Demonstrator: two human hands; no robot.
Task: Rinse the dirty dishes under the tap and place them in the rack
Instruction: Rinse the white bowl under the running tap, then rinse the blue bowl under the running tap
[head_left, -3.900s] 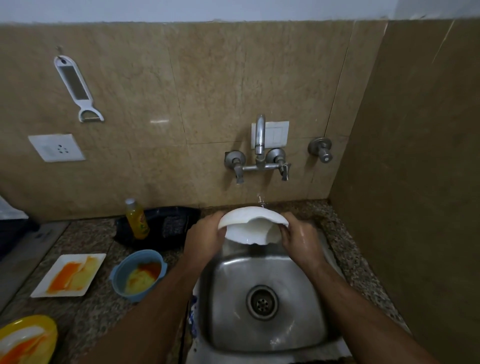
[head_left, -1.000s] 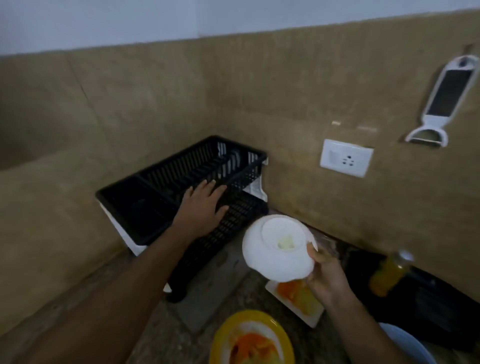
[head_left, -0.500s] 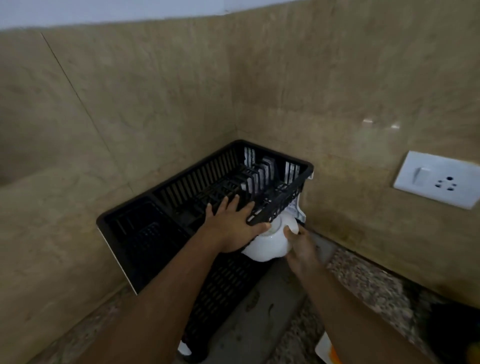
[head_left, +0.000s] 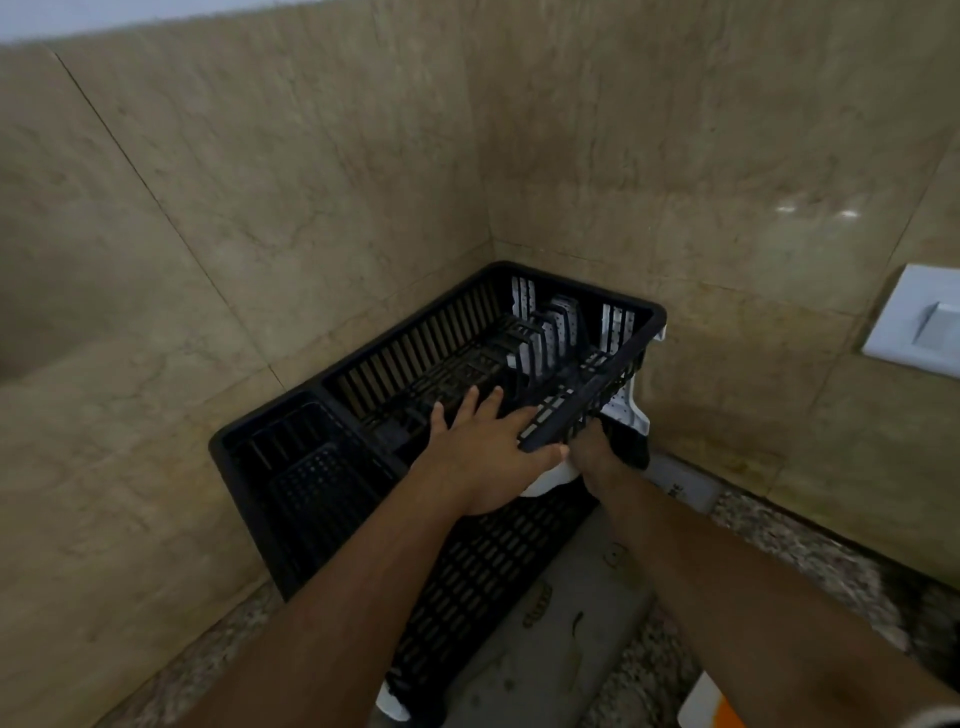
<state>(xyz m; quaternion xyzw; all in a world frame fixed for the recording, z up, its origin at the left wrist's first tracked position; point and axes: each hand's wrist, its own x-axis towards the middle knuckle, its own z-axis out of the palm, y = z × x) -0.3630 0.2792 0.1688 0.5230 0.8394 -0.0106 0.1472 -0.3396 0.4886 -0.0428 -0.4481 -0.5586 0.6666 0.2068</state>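
Observation:
A black two-tier plastic dish rack (head_left: 395, 358) stands in the tiled corner, its upper tier empty. My left hand (head_left: 483, 441) lies on the upper tier's front rim, thumb under it and fingers spread over the slats. My right hand (head_left: 597, 457) reaches beneath that tier and holds a white bowl (head_left: 550, 480). Only a small part of the bowl shows between my two hands, over the lower slatted shelf (head_left: 483, 577). My right fingers are hidden under the rim.
A grey mat (head_left: 561, 623) lies on the granite counter in front of the rack. The corner of a white plate with orange residue (head_left: 711, 706) shows at the bottom right. A white wall socket (head_left: 924, 322) sits on the right wall.
My right hand has pushed the white bowl further in under the rack's upper tier, so less of it shows. My left hand stays on the rim. The view has moved closer.

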